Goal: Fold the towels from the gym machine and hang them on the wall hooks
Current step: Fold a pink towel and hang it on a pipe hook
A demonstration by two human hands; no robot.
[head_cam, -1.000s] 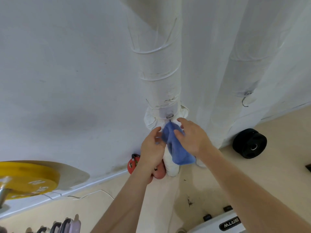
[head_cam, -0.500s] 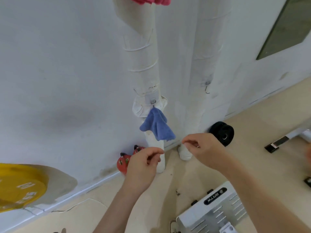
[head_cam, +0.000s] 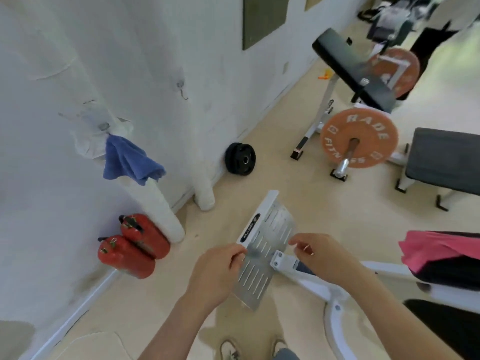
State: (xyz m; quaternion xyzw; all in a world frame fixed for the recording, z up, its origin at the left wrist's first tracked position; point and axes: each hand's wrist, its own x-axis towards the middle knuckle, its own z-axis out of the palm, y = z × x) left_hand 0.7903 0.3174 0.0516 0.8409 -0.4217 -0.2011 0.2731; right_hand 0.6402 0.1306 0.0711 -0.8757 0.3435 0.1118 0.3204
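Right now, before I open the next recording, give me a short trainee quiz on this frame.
1. True or false: the blue towel hangs from a hook.
2. What do the left hand and right hand hold? A: the blue towel. B: a weight plate. C: nothing.
3. Fill in: the towel lying on the machine is ___ in colour.

Key: 1 true; 2 C; 3 pink.
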